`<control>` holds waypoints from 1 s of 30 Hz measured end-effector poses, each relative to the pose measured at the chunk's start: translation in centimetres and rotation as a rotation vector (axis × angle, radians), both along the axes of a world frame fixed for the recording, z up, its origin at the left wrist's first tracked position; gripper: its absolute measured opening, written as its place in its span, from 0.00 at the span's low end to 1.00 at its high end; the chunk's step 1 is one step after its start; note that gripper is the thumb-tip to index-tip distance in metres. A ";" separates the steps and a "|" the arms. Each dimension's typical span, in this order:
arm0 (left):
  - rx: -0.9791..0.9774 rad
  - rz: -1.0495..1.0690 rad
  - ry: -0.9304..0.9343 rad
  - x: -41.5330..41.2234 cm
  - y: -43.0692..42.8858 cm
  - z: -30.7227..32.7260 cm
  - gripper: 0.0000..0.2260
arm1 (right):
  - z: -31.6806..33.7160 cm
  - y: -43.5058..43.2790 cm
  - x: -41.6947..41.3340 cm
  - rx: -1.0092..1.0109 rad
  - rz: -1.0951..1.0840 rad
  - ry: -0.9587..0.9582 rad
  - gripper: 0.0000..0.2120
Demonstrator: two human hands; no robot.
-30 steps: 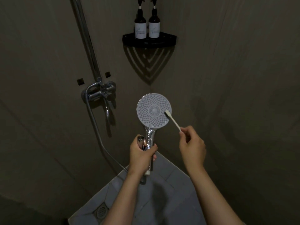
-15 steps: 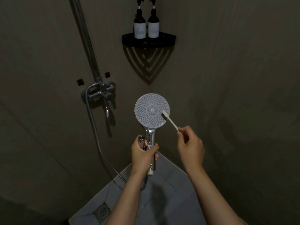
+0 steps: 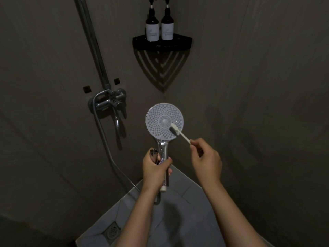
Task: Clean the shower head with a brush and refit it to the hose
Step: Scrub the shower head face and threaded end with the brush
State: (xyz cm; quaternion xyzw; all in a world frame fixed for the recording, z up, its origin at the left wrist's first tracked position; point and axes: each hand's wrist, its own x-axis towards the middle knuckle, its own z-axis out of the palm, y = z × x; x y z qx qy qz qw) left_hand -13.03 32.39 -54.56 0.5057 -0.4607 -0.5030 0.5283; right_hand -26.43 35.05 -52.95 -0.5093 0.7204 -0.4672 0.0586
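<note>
- Scrubbing continues: our right hand, pinching the brush, has slid its bristles inward from the shower head rim toward centre.
- Our left hand grips the handle and the loose hose end; refitting waits.

Round grey-faced shower head upright on chrome handle — white brush head against its lower-right face, hose detached.

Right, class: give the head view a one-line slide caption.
Left hand holds the shower head while the right hand scrubs its face with a brush.
</note>
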 end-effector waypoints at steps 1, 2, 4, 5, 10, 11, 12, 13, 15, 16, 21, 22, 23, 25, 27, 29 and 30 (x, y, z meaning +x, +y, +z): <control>0.001 -0.007 0.003 -0.1 0.0 0.0 0.17 | 0.4 -0.2 0.0 -0.006 0.005 0.026 0.04; 0.002 -0.012 0.005 -0.2 0.0 0.1 0.17 | 0.6 -0.5 -0.1 -0.002 0.003 0.052 0.03; -0.005 -0.005 0.001 -0.2 -0.1 0.3 0.17 | 0.5 -0.7 -0.4 0.021 -0.008 0.077 0.04; -0.012 0.002 0.001 -0.2 -0.2 0.4 0.17 | 0.2 -0.7 -0.6 0.035 -0.007 0.072 0.04; 0.014 0.014 0.002 -0.3 -0.1 0.1 0.17 | -1.5 0.4 -0.8 0.074 0.008 0.011 0.04; 0.021 0.010 -0.005 -0.3 -0.1 -0.1 0.17 | -1.4 0.4 -0.9 0.066 0.006 0.014 0.03; 0.022 0.008 -0.006 -0.3 -0.1 -0.2 0.17 | -1.1 0.3 -0.9 0.053 0.005 0.022 0.03; 0.019 0.007 -0.005 -0.3 -0.2 -0.2 0.17 | -0.7 0.1 -0.8 0.040 0.006 0.033 0.03; 0.006 0.002 -0.006 -0.4 -0.3 -0.2 0.17 | 0.1 -0.3 -0.6 0.022 0.013 0.053 0.03; -0.002 -0.001 -0.007 -0.4 -0.3 -0.2 0.17 | 0.3 -0.4 -0.5 0.018 0.020 0.060 0.03; -0.010 0.003 0.004 -0.5 -0.1 -0.2 0.18 | -1.6 0.7 -0.7 0.064 0.075 0.043 0.03; -0.007 0.004 0.005 -0.5 -0.1 -0.4 0.19 | -2.1 1.1 -0.6 0.081 0.082 0.030 0.03; -0.003 0.002 0.007 -0.5 0.0 -0.6 0.19 | -2.3 1.4 -0.6 0.090 0.082 0.023 0.03; 0.009 -0.001 0.007 -0.5 0.2 -0.9 0.19 | -2.3 1.5 -0.6 0.078 0.058 0.043 0.03; 0.011 0.000 0.014 -0.5 0.3 -1.0 0.19 | -1.5 1.1 -0.7 0.045 0.034 0.068 0.03; 0.004 -0.004 0.018 -0.6 0.3 -0.8 0.19 | -0.7 0.5 -0.6 0.025 0.023 0.076 0.03; 0.001 -0.009 0.016 -0.7 0.3 -0.7 0.19 | -0.5 0.3 -0.6 0.019 0.020 0.081 0.03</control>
